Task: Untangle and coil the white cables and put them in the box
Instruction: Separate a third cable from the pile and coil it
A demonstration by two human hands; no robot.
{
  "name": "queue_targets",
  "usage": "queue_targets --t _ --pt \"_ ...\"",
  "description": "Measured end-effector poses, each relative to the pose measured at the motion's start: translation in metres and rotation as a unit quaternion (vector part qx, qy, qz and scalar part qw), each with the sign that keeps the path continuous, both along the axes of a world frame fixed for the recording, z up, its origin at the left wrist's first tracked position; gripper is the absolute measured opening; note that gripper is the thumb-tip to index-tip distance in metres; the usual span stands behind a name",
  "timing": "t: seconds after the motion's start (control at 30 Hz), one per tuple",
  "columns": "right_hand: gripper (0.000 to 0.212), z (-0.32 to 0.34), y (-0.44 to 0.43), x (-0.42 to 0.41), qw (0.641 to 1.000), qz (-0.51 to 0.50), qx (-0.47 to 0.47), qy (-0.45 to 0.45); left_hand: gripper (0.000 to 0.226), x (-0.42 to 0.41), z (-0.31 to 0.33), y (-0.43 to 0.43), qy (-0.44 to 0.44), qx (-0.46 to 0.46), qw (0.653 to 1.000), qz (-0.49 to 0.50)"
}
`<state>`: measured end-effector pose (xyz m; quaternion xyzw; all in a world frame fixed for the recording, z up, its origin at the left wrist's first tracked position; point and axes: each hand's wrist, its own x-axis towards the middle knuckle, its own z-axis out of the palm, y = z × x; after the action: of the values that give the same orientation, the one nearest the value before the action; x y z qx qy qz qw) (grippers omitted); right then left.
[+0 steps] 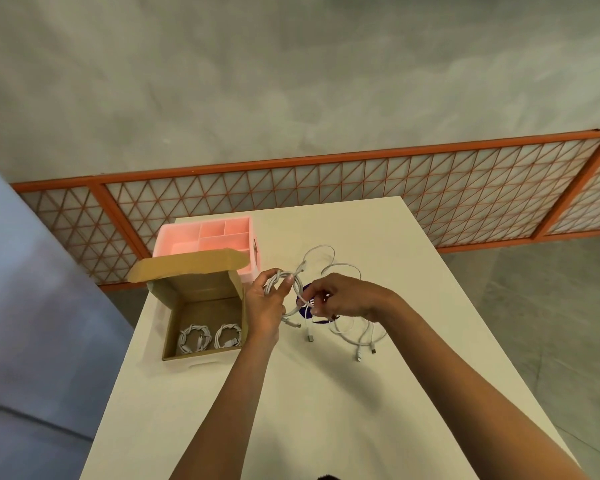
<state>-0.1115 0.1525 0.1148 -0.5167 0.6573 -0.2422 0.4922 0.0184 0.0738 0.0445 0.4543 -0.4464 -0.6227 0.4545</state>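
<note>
Looping from left hand (pixel 265 306) to right hand (pixel 340 297) — white cable (pixel 297 292).

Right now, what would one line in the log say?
left hand: holds cable coil | right hand: pinches strand | box: two coils inside | table: loose cables

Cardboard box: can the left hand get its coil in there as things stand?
Probably yes. The left hand holds the coil right beside the cardboard box, whose lid is open; two coiled cables fill only its near end. The right hand pinches the coil's tail.
</note>
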Motion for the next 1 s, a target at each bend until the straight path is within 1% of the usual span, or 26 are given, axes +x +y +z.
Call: queue_targets --t 0.07,0.17,0.23,0.33,0.37,0.43,0.5,0.6,0.67,0.7,0.73,0.77,0.83,0.9,1.0 --pt "0.029 0.001 0.001 0.000 0.999 0.047 -0.014 0.020 0.020 0.002 -0.002 -0.003 -0.011 -0.002 1.000 0.011" --pt "0.029 0.004 0.005 0.000 0.995 0.093 -0.025 0.026 0.015 0.004 -0.003 -0.007 -0.025 -0.017 0.999 0.018" --pt "0.026 0.007 0.007 -0.001 0.991 0.123 -0.027 0.054 0.013 0.004 -0.005 -0.009 -0.038 -0.032 0.998 0.023" --pt "0.029 0.014 0.011 -0.003 0.978 0.177 -0.047 0.096 0.013 0.006 -0.012 -0.009 -0.056 -0.038 0.996 0.052" --pt "0.027 0.016 0.013 -0.003 0.974 0.196 -0.053 0.103 0.013 0.007 -0.013 -0.009 -0.057 -0.035 0.996 0.058" --pt "0.018 0.020 0.017 -0.003 0.969 0.218 -0.062 0.096 0.013 0.008 -0.016 -0.010 -0.059 -0.031 0.996 0.058" --pt "0.014 0.023 0.020 -0.005 0.971 0.218 -0.059 0.074 0.013 0.008 -0.016 -0.010 -0.066 -0.032 0.996 0.053" --pt "0.012 0.023 0.022 -0.008 0.978 0.200 -0.041 0.033 0.013 0.010 -0.015 -0.010 -0.061 -0.015 0.996 0.056" --pt "0.005 0.020 0.024 -0.009 0.987 0.155 -0.030 -0.022 0.011 0.014 -0.014 -0.010 -0.055 0.000 0.998 0.040" --pt "0.008 0.017 0.023 -0.010 0.992 0.117 -0.036 -0.042 0.010 0.016 -0.013 -0.010 -0.043 0.001 0.999 0.024" --pt "0.021 0.015 0.022 -0.012 0.995 0.072 -0.050 -0.050 0.011 0.019 -0.012 -0.010 -0.026 -0.001 1.000 0.003" --pt "0.031 0.014 0.021 -0.015 0.996 0.028 -0.067 -0.048 0.011 0.022 -0.010 -0.010 -0.008 -0.001 1.000 -0.023" --pt "0.040 0.015 0.020 -0.018 0.994 -0.035 -0.101 -0.032 0.011 0.028 -0.006 -0.009 0.021 0.010 0.997 -0.078" --pt "0.040 0.017 0.017 -0.022 0.989 -0.077 -0.119 -0.029 0.010 0.032 -0.002 -0.009 0.054 0.027 0.991 -0.123" --pt "0.033 0.018 0.015 -0.028 0.982 -0.124 -0.136 -0.027 0.009 0.036 0.008 -0.008 0.097 0.044 0.979 -0.175"
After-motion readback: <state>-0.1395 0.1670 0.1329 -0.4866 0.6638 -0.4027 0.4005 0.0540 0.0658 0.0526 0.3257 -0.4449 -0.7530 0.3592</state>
